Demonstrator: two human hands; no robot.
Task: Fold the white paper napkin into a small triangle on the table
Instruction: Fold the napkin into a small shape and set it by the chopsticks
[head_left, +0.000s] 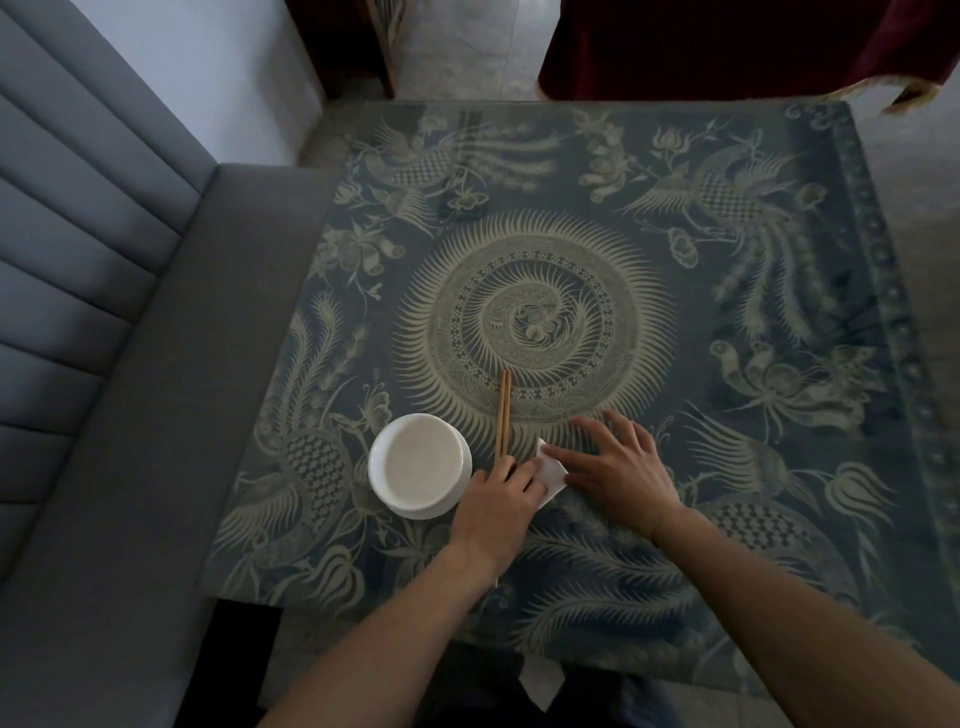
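A small white paper napkin (551, 474) lies folded on the patterned table (727, 364), near its front edge. Only a sliver of it shows between my hands. My left hand (496, 506) rests on the napkin's left part with fingers bent, pressing it down. My right hand (618, 467) lies flat over the napkin's right part, fingers spread and pointing left and away. Whether either hand pinches an edge is hidden.
A white bowl (420, 465) on a saucer stands just left of my left hand. A pair of wooden chopsticks (503, 413) lies pointing away, behind my left hand. A grey padded bench (130, 389) runs along the table's left side. Dark red cloth (701, 47) hangs beyond the far edge.
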